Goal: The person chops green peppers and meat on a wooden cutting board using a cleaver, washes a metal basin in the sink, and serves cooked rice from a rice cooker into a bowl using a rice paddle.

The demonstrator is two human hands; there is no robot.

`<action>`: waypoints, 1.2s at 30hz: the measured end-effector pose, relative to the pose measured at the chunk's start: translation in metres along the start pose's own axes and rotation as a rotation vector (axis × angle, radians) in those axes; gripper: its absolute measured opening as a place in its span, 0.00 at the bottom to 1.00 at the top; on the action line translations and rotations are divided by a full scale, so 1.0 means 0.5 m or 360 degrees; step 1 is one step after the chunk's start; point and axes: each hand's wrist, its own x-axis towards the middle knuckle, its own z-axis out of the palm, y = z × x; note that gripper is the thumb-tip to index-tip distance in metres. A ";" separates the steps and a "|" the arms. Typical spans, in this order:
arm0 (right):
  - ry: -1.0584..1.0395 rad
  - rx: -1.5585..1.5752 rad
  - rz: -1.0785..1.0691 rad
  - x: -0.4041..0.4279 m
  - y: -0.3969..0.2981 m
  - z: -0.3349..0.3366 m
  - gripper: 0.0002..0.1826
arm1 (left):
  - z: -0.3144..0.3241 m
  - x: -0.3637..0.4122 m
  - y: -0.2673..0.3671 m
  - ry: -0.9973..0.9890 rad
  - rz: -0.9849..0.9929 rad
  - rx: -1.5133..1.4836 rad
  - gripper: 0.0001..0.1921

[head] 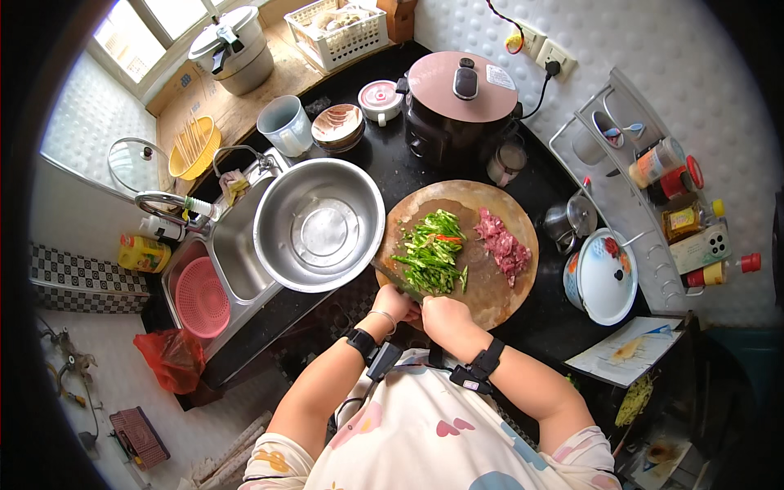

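Note:
On a round wooden chopping board lies a heap of sliced green peppers with a few red strips. To its right sits a pile of chopped raw meat. My right hand grips a kitchen knife by its handle, at the board's near edge. The blade slants up and left, beside the peppers. Close against the near side of the blade is my left hand; its fingers are partly hidden, so its hold on the knife is unclear.
A large steel basin stands left of the board, overlapping the sink. Behind the board are an electric cooker and a glass jar. An enamel pot and a wall rack with bottles are at right.

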 end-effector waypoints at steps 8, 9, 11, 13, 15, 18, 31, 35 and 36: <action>-0.0010 -0.0046 -0.0014 -0.064 0.014 -0.073 0.13 | -0.003 0.001 -0.006 -0.0056 -0.0015 -0.0107 0.11; -0.0012 -0.0048 -0.0010 -0.075 0.014 -0.077 0.13 | -0.004 0.003 -0.008 -0.0060 -0.0017 -0.0108 0.11; -0.0140 -0.0136 -0.0027 -0.091 0.013 -0.081 0.10 | -0.010 0.014 -0.018 -0.0107 -0.0023 -0.0106 0.11; -0.0165 -0.0106 0.0006 -0.094 0.009 -0.084 0.08 | -0.010 0.021 -0.022 -0.0137 -0.0064 -0.0177 0.11; -0.0212 -0.0043 0.0052 -0.086 0.004 -0.079 0.08 | -0.009 0.021 -0.022 -0.0121 -0.0049 -0.0048 0.11; -0.0252 -0.0039 0.0021 -0.062 -0.010 -0.082 0.07 | -0.013 0.012 -0.012 -0.0117 -0.0018 -0.0045 0.12; 0.0043 0.0076 0.0053 -0.067 0.034 -0.059 0.16 | -0.009 -0.002 -0.002 -0.0062 -0.0123 -0.0139 0.12; -0.0132 -0.0002 0.0063 -0.102 0.014 -0.092 0.17 | -0.009 0.005 -0.009 -0.0061 -0.0138 -0.0125 0.12; -0.0193 -0.0006 0.0109 -0.102 0.009 -0.098 0.16 | -0.009 0.006 -0.010 -0.0057 -0.0127 -0.0129 0.12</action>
